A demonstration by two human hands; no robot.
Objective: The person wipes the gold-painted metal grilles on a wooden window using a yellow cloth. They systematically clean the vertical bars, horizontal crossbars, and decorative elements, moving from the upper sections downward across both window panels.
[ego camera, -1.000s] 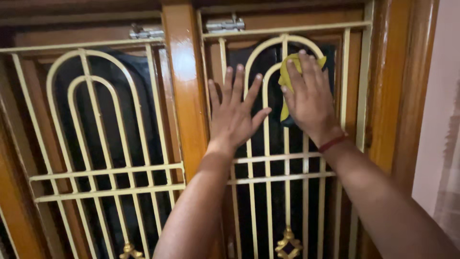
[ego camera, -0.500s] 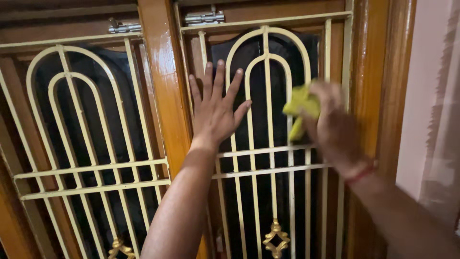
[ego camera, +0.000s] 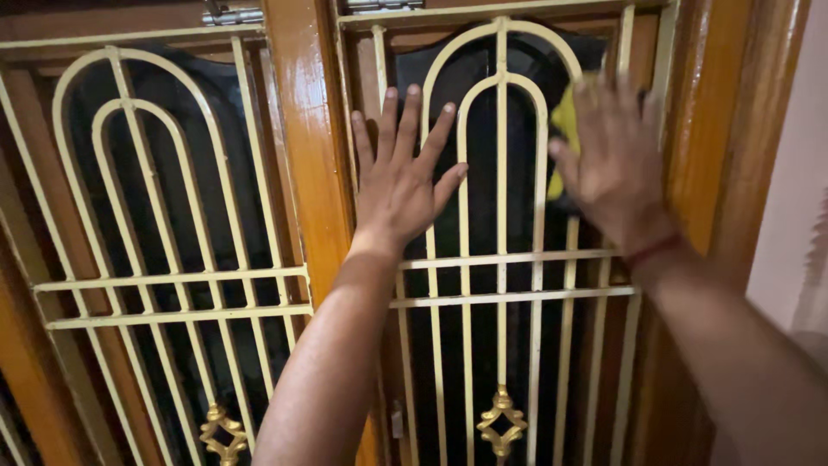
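My left hand (ego camera: 400,177) lies flat with fingers spread against the cream metal grille (ego camera: 500,259) of the right window panel. My right hand (ego camera: 614,164), blurred by motion, presses a yellow cloth (ego camera: 564,129) against the dark glass (ego camera: 517,164) behind the grille's right side, near the upper arch. Most of the cloth is hidden under my palm. A red thread circles my right wrist.
A glossy wooden post (ego camera: 309,147) separates the right panel from a matching left panel with its own arched grille (ego camera: 164,216). The wooden frame (ego camera: 716,147) runs down the right side, with a pale wall (ego camera: 802,198) beyond. Metal latches (ego camera: 231,14) sit at the top.
My right hand with the cloth swept down and right, then back up the glass. My left hand stayed flat on the grille. The camera view shifted slightly.
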